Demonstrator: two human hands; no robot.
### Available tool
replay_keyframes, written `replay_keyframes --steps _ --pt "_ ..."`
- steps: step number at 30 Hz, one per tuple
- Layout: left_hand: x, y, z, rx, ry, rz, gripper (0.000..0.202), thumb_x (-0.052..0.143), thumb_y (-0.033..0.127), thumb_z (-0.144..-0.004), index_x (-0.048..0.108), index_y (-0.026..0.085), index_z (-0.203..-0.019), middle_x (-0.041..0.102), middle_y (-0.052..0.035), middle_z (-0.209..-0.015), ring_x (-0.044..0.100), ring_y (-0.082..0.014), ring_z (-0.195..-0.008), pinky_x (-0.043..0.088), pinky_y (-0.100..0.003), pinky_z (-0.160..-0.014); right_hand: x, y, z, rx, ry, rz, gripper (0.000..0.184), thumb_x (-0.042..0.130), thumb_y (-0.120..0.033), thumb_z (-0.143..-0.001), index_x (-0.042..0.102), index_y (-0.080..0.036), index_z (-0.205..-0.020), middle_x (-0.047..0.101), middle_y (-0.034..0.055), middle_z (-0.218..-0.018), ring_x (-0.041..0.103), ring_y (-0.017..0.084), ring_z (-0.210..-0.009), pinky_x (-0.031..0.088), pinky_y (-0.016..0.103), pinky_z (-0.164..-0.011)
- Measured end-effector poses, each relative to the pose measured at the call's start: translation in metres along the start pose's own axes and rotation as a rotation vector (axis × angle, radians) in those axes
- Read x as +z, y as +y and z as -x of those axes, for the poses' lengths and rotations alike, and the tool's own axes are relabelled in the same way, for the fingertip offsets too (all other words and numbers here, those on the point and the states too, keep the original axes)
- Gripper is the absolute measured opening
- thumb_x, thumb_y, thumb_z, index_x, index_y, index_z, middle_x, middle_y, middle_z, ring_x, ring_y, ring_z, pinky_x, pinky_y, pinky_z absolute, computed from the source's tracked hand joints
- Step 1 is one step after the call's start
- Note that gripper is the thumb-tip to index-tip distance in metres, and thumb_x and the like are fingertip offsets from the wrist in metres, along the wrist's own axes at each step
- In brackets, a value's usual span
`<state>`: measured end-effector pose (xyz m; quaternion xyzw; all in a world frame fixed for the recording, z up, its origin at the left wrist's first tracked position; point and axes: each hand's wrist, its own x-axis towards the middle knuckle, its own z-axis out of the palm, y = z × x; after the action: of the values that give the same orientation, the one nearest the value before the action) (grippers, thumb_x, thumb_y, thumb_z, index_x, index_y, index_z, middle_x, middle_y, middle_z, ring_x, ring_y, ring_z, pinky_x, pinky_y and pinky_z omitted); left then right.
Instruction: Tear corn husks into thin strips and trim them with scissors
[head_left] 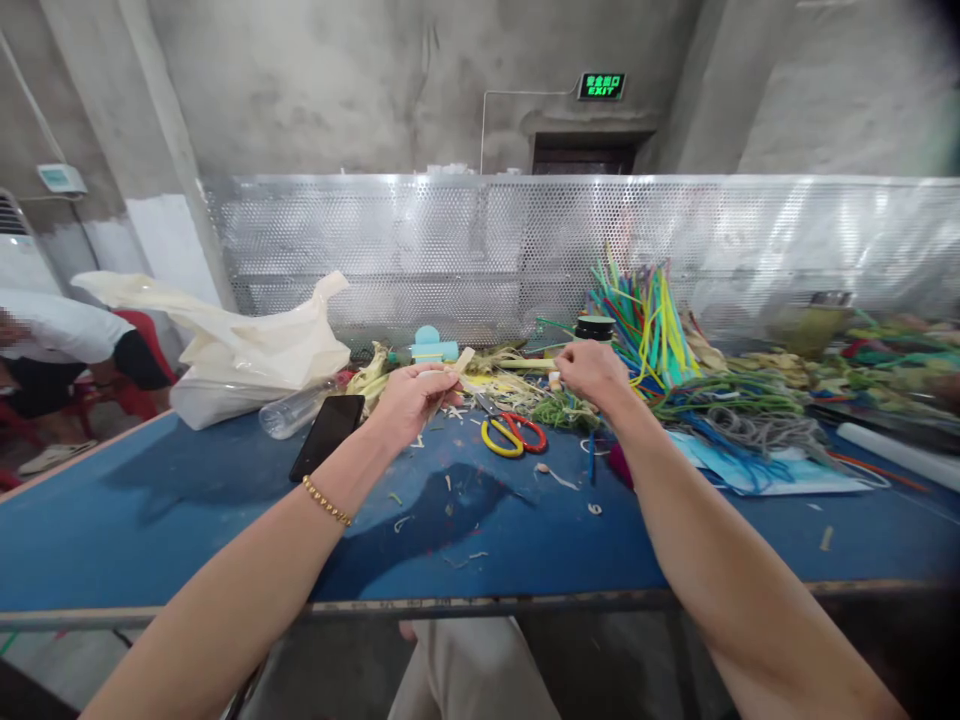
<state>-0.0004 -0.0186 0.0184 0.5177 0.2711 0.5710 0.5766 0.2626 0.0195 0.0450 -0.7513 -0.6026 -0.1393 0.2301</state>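
My left hand (420,400) is closed, thumb and fingers pinching a pale, flat strip (466,370) whose end sticks up past the fingertips. To the right, my right hand (596,372) is curled into a fist at the end of a long pale yellow-green strip (529,364). Whether both ends belong to one strip I cannot tell. Between and below the hands lie scissors (511,436) with one yellow and one red handle. A loose heap of pale scraps (499,385) spreads behind them, and a green tangle of strands (562,410) sits beneath my right hand.
At left are a cream plastic bag (259,350), a clear bottle (289,412) and a black phone (328,436). Bundled coloured strips (652,325) stand behind my right hand. Grey cord (765,432) and light-blue sheets (787,470) lie right. A perforated metal screen (405,235) backs the blue table (240,530).
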Motion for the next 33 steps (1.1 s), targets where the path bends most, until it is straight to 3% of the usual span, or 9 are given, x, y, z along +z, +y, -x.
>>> replay_keyframes --steps 3,8,13,18,25,29,33 --pt "0.001 0.000 0.000 0.003 -0.004 -0.008 0.016 0.075 0.015 -0.060 0.064 0.010 -0.069 0.067 -0.0046 -0.065 0.060 -0.0106 -0.052 0.047 -0.024 -0.055 0.002 0.013 -0.006 0.040 -0.037 0.076 0.030 0.052 -0.033 -0.083 0.075 -0.022 -0.098 0.072 0.0136 -0.102 0.066 0.029 -0.100 0.048 0.036 -0.078" --pt "0.001 -0.001 0.001 0.001 0.001 -0.009 0.014 0.075 0.014 -0.059 0.064 0.009 -0.068 0.067 -0.0049 -0.064 0.060 -0.0109 -0.051 0.047 -0.024 -0.055 0.025 0.011 -0.004 -0.021 -0.210 0.173 0.039 0.053 -0.031 -0.085 0.069 -0.013 -0.116 0.067 0.0221 -0.114 0.063 0.032 -0.107 0.048 0.041 -0.084" --pt "-0.001 -0.002 0.001 -0.002 -0.002 -0.040 0.014 0.074 0.015 -0.060 0.066 0.009 -0.069 0.067 -0.0055 -0.065 0.060 -0.0111 -0.052 0.044 -0.024 -0.053 0.030 0.012 -0.005 -0.011 -0.264 0.224 0.040 0.060 -0.022 -0.078 0.068 -0.014 -0.116 0.066 0.0213 -0.117 0.063 0.031 -0.108 0.047 0.039 -0.085" --pt "-0.001 -0.003 0.002 0.016 -0.037 -0.039 0.016 0.076 0.017 -0.061 0.066 0.010 -0.071 0.068 -0.0051 -0.067 0.061 -0.0110 -0.054 0.045 -0.024 -0.057 0.012 0.020 -0.010 0.107 -0.006 0.155 0.038 0.047 -0.028 -0.085 0.073 -0.012 -0.108 0.069 0.0228 -0.107 0.064 0.033 -0.103 0.047 0.039 -0.080" --pt "0.000 -0.004 0.002 0.007 -0.023 -0.058 0.019 0.078 0.019 -0.059 0.066 0.011 -0.071 0.068 -0.0045 -0.067 0.061 -0.0111 -0.053 0.045 -0.024 -0.056 0.004 0.027 -0.009 0.019 0.123 -0.028 0.036 0.047 -0.031 -0.083 0.078 -0.017 -0.094 0.073 0.0146 -0.097 0.065 0.029 -0.098 0.045 0.032 -0.078" --pt "-0.001 -0.007 0.000 0.019 -0.036 -0.063 0.020 0.078 0.020 -0.059 0.066 0.011 -0.072 0.069 -0.0046 -0.068 0.060 -0.0112 -0.053 0.045 -0.025 -0.056 0.004 0.028 -0.013 -0.068 0.269 -0.264 0.032 0.052 -0.030 -0.081 0.078 -0.014 -0.092 0.074 0.0102 -0.086 0.066 0.025 -0.090 0.045 0.028 -0.076" --pt "-0.001 -0.008 -0.001 0.021 -0.047 -0.069 0.020 0.079 0.021 -0.059 0.067 0.011 -0.073 0.069 -0.0049 -0.070 0.061 -0.0116 -0.054 0.046 -0.025 -0.058 0.004 0.031 -0.018 -0.075 0.387 -0.565 0.036 0.054 -0.037 -0.082 0.076 -0.011 -0.092 0.071 0.0060 -0.072 0.064 0.019 -0.070 0.047 0.026 -0.065"
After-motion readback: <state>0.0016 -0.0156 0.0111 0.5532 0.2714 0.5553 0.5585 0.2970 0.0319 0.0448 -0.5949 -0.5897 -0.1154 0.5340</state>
